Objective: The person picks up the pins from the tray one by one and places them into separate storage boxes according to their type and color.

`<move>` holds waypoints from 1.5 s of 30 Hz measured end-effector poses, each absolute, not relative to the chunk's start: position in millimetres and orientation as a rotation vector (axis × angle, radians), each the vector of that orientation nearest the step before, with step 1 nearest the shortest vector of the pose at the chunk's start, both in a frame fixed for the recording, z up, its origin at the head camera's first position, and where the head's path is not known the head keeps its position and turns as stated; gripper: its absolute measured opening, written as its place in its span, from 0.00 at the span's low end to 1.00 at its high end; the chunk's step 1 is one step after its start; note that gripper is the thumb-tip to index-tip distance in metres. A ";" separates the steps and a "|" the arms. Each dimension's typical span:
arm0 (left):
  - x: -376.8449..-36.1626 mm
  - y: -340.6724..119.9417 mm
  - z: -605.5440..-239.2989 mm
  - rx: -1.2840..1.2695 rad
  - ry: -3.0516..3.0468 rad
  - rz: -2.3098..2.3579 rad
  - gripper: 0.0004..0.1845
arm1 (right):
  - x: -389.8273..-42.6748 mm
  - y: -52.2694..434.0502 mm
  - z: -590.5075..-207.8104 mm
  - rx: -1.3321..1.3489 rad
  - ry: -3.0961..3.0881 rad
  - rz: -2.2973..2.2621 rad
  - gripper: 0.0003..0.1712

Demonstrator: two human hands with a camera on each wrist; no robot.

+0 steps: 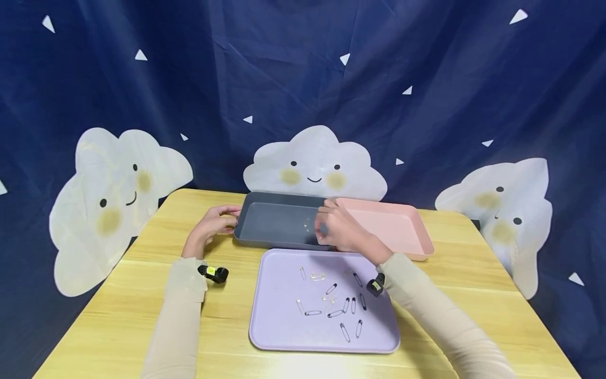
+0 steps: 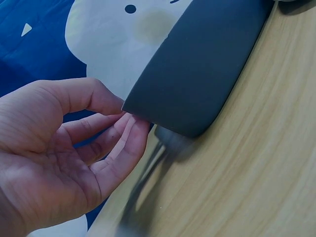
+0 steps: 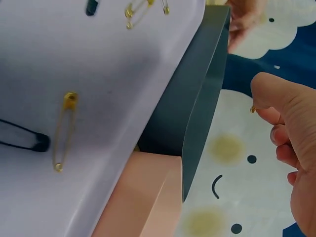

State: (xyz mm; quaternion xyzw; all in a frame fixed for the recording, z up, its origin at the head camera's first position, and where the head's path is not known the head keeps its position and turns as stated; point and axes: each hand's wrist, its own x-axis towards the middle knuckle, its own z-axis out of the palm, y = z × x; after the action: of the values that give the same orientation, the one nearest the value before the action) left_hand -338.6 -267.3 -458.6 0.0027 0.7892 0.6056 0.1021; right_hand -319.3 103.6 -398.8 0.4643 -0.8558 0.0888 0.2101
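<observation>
Head view: both hands [image 1: 215,223] at grey tray [image 1: 279,223].

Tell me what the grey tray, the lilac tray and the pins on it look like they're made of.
The grey tray looks like matte plastic: even colour, rounded moulded corner, no shine. The lilac tray also seems plastic, smoother, with a soft sheen near its front edge. The safety pins look like thin metal wire, some gold-toned, some dark; the right wrist view shows a glinting gold one.
</observation>
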 end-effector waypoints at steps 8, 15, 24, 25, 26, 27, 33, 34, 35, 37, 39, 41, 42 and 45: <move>-336.2 -267.3 -459.8 0.031 2.332 1.800 0.29 | -342.2 88.5 -399.5 1.225 -2.399 0.180 0.05; -336.1 -266.5 -459.3 0.012 2.335 1.799 0.31 | -359.1 71.7 -402.8 1.216 -2.435 0.086 0.04; -338.5 -265.9 -461.4 0.004 2.346 1.799 0.29 | -374.4 60.7 -414.8 1.176 -2.453 0.015 0.04; -338.6 -265.8 -461.5 0.003 2.351 1.794 0.29 | -375.4 60.0 -415.8 1.171 -2.462 0.011 0.04; -338.7 -265.8 -461.5 -0.001 2.353 1.791 0.29 | -376.1 59.5 -416.8 1.168 -2.473 0.008 0.04; -338.8 -265.9 -461.6 -0.004 2.355 1.788 0.29 | -376.7 58.7 -417.8 1.167 -2.484 0.007 0.04; -339.9 -265.6 -461.0 -0.023 2.359 1.785 0.30 | -376.1 53.4 -421.0 1.196 -2.512 0.012 0.04; -340.2 -265.5 -461.0 -0.026 2.359 1.786 0.30 | -375.7 52.5 -421.2 1.202 -2.510 0.007 0.05; -340.4 -265.6 -460.9 -0.020 2.363 1.780 0.30 | -375.3 51.5 -421.4 1.207 -2.511 0.006 0.05; -340.9 -265.7 -461.2 -0.025 2.364 1.779 0.30 | -375.0 49.6 -422.2 1.213 -2.509 -0.005 0.05; -341.2 -265.8 -461.4 -0.026 2.365 1.779 0.30 | -374.9 48.0 -422.9 1.217 -2.498 -0.020 0.05; -341.4 -266.1 -461.8 -0.023 2.366 1.776 0.30 | -375.1 46.8 -423.8 1.213 -2.498 -0.035 0.05; -341.6 -265.9 -462.0 -0.030 2.361 1.782 0.30 | -375.2 46.5 -424.2 1.210 -2.501 -0.042 0.06; -341.6 -266.0 -462.4 -0.016 2.362 1.777 0.30 | -375.8 46.2 -425.3 1.203 -2.511 -0.066 0.09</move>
State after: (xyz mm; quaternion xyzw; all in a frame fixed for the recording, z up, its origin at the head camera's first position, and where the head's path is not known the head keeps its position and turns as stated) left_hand -341.6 -266.0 -462.4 -0.0055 0.7956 0.5986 0.0928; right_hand -375.8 46.2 -425.3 0.4250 -0.8873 -0.0232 0.1775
